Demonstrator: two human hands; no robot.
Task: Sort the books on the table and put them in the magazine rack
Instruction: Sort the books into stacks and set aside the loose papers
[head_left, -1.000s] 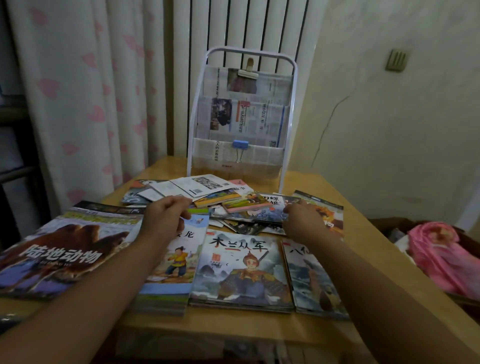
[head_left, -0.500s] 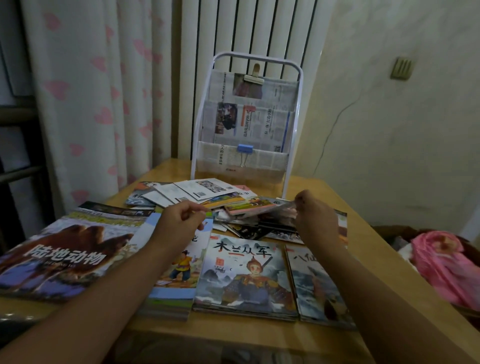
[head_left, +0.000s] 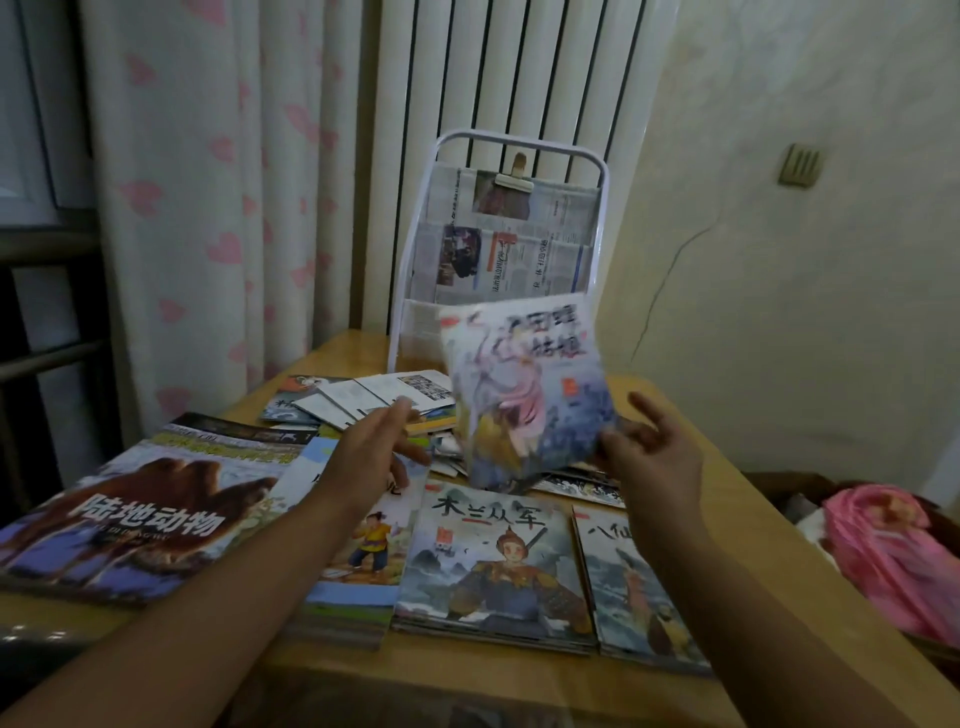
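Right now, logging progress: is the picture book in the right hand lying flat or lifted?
Lifted. The picture book stands tilted in the air, its lower edge gripped by the right hand, above the table's books.

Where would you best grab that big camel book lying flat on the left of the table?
Judging by its pose, take the camel book at its near-left edge, coming from the table's front-left side. It lies flat, so there is nothing to pinch from above, and its right side is overlapped by the left arm and the neighbouring blue-edged book. Slide fingers under that free edge, thumb on the cover.
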